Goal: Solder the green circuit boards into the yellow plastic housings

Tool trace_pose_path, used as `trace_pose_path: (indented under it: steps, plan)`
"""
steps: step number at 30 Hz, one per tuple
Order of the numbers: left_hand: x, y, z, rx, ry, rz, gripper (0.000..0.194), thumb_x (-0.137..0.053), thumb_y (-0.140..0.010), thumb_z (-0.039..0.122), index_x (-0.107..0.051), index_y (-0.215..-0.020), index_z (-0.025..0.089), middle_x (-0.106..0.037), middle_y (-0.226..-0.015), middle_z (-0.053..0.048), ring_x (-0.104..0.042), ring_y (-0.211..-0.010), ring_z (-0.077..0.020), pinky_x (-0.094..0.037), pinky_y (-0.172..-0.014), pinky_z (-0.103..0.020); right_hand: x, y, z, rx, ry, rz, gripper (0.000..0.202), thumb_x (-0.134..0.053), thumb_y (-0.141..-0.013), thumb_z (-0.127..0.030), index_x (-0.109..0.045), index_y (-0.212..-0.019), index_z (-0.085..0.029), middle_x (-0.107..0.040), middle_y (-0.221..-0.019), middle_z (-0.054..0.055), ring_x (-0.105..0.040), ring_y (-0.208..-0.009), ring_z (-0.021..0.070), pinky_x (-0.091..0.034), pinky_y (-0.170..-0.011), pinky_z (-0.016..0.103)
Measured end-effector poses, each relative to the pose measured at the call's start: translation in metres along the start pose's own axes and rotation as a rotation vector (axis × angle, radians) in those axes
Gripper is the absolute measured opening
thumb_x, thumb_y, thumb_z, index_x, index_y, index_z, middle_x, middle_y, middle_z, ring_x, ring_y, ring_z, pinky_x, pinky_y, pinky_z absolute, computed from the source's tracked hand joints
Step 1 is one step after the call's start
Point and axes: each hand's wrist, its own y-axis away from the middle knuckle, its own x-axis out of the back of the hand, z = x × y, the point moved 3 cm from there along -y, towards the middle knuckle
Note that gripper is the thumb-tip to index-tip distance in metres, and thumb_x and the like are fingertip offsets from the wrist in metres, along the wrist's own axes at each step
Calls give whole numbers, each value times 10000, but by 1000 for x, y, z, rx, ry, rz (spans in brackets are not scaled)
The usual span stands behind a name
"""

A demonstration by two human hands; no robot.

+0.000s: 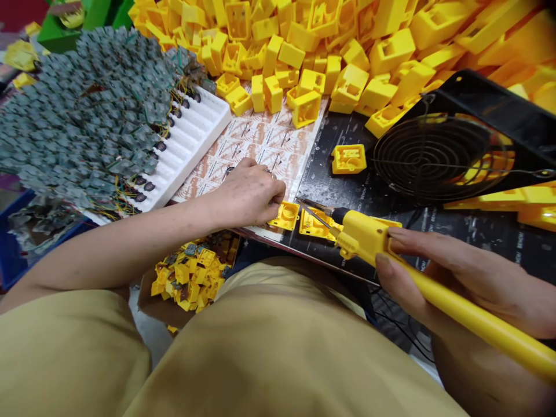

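Note:
My left hand (252, 194) is closed, with its fingertips curled down at the edge of a shallow yellow plastic casing (286, 216) near the table's front edge. The palm and most of the grip are hidden. My right hand (460, 284) is wrapped round a yellow soldering iron (369, 234). Its thin metal tip points left, just above a second open yellow casing (315, 225) beside the first. Another yellow piece lies partly behind the iron. Farther back, a single box-shaped yellow housing (348, 159) stands apart on the black surface.
A heap of yellow housings (304, 52) fills the back. At right, a black fan (443, 145) with a wire guard stands on the table. Many wired circuit boards (87, 104) cover a white foam tray (195, 139) at left. Below the table edge sits a box of yellow parts (191, 278).

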Motion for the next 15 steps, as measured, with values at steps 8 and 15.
trace_pose_path:
  steps: [8, 15]
  plan:
    - [16, 9, -51, 357, 154, 382, 317, -466, -891, 364, -704, -823, 165, -701, -861, -73, -612, -868, -220, -458, -847, -387, 6, 9, -14, -329, 48, 48, 382, -674, -870, -353, -614, -1247, -354, -729, -1004, -4, -709, -795, 215, -572, -660, 332]
    - [-26, -20, -39, 337, 44, 277, 223, -552, -818, 336, -706, -834, 176, -687, -900, -96, -593, -1015, -307, -403, -946, -523, 6, 9, -6, -140, 48, 115, 359, -722, -811, -206, -668, -1140, -340, -742, -924, -38, -706, -711, 185, -562, -613, 296]
